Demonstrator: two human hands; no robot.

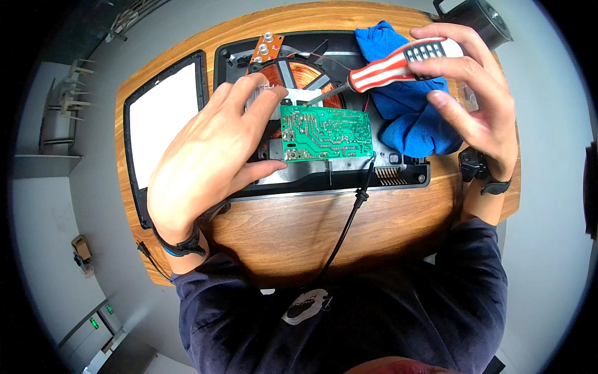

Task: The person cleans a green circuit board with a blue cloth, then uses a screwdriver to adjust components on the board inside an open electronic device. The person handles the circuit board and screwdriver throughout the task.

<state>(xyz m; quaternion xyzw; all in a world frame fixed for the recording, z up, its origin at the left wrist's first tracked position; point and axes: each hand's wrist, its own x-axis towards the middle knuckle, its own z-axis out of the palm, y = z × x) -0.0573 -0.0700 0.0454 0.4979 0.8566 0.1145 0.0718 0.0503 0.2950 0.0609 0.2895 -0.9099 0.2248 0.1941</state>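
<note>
A green circuit board (333,134) is tilted up over the open black housing (280,190) of an appliance. My left hand (215,137) grips its left side, fingertips at the pale metal heat sink (268,103) and thumb by the lower left corner. In my right hand (476,93) is a screwdriver (389,67) with a red and white striped handle, held loosely between the fingers. Its shaft slants down to the left, the tip at the board's upper edge; what it touches there is too small to tell. Behind the board, a copper coil (305,75) is partly hidden.
A blue cloth (402,103) lies over the housing's right side. An orange board (266,48) sits at the far left of the coil. To the left rests a black-framed panel (165,112). A black cord (342,234) runs toward me across the wooden table (386,230). A dark kettle (476,22) stands far right.
</note>
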